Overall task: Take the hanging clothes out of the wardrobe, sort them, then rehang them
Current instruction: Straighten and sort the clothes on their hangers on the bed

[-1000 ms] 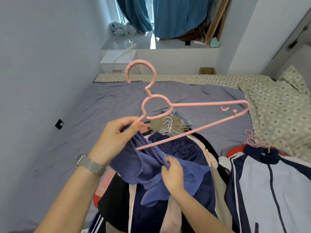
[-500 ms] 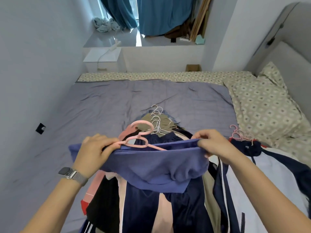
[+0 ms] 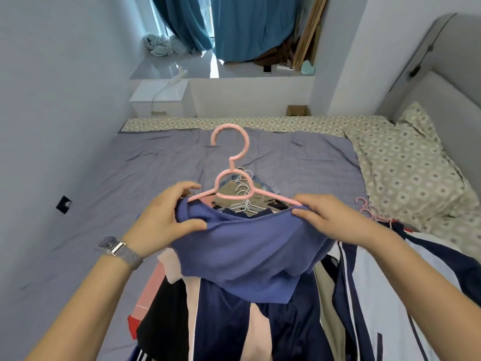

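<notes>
Below both hands a heap of dark, pink and beige clothes (image 3: 234, 321) covers the near end of the bed (image 3: 156, 173), with thin white hangers (image 3: 243, 190) just beyond the fingers. The left hand (image 3: 161, 220) and right hand (image 3: 330, 220), held apart, each pinch the soft blue garment (image 3: 247, 251) against a smooth pink plastic hanger (image 3: 230, 162) between them. The hanger's bar runs hand to hand; its rounded hook points away.

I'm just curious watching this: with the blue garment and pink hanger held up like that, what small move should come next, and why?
Probably settle the blue garment evenly on the pink hanger. The left hand and right hand each pinch the cloth at a hanger end, and the fabric sags between them, so it looks only loosely seated above the clothes pile on the bed.
</notes>
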The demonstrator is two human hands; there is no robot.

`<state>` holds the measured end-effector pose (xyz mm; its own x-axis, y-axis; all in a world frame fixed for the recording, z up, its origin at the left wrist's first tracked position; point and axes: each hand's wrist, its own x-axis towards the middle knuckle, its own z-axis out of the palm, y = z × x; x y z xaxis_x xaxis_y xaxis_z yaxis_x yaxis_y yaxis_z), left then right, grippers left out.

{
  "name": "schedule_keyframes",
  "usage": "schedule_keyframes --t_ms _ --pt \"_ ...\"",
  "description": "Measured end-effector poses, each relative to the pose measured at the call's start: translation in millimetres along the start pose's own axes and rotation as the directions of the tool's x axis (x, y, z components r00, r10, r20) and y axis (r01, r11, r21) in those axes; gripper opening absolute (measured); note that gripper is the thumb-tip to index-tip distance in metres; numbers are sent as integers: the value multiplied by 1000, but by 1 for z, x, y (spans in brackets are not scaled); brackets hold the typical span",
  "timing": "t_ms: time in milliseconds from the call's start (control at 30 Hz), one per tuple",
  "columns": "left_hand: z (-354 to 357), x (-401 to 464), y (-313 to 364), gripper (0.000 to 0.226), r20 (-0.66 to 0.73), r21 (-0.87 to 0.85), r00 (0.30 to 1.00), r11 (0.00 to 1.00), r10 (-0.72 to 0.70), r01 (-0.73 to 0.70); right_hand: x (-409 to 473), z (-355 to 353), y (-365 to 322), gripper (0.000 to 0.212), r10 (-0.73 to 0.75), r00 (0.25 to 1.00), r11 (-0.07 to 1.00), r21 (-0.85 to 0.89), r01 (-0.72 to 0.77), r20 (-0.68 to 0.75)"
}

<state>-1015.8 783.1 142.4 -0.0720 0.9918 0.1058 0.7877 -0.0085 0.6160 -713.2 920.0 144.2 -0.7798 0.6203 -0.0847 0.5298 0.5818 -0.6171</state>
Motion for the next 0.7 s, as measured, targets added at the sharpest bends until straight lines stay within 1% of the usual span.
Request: schedule_keyframes --t_ms 33,67,100,133,200,233,300,333,400,433,500,567,600,633,667,700 --pt "-4 0 -6 65 5 102 1000 995 14 -14 -2 -7 1 18 -8 999 1000 15 9 -36" --pt "-8 0 -12 71 -10 172 1000 985 14 -12 -4 -14 3 20 -4 997 999 33 7 -75" --pt "-14 -1 -16 65 -42 205 999 979 15 -6 -7 -21 3 24 -3 993 999 51 9 -116" --pt "-19 -2 -20 54 -85 212 996 977 24 -6 -9 -28 2 25 -4 987 998 60 14 -161" --pt "-33 -6 -19 33 -136 164 990 986 37 -14 -13 -38 1 26 -9 973 998 63 24 -229" --pt "-39 -8 -15 29 -141 107 989 994 30 -15 -16 -41 1 28 -2 966 997 68 20 -260" --pt "-50 -11 -9 37 -164 29 985 999 49 -45 -21 -46 2 34 33 941 996 92 -2 -336" --pt "-56 -12 -7 38 -158 6 986 998 61 -61 -24 -47 2 38 54 923 995 98 -17 -380" --pt "-69 -15 -3 36 -141 14 986 996 93 -92 -29 -50 1 45 72 894 994 105 -28 -443" --pt "-76 -17 -3 40 -150 16 983 994 110 -109 -31 -50 0 44 81 887 993 111 -34 -454" --pt "-88 -17 -4 55 -203 12 975 996 89 -89 -34 -49 -3 37 88 885 993 115 -39 -457" --pt "-91 -13 -10 63 -309 12 951 1000 -4 8 -35 -45 -7 36 86 894 993 106 -43 -440" --pt "-88 -10 -9 59 -383 12 922 998 -53 62 -34 -43 -9 36 88 898 993 104 -48 -431" --pt "-82 -9 -6 46 -454 12 887 995 -81 97 -33 -41 -12 37 85 899 994 97 -48 -429" --pt "-74 -12 2 26 -496 -22 862 994 -107 111 -31 -39 -14 42 80 896 995 88 -46 -436" --pt "-63 -14 9 15 -505 -49 856 994 -107 95 -30 -38 -17 49 77 895 996 77 -48 -439"
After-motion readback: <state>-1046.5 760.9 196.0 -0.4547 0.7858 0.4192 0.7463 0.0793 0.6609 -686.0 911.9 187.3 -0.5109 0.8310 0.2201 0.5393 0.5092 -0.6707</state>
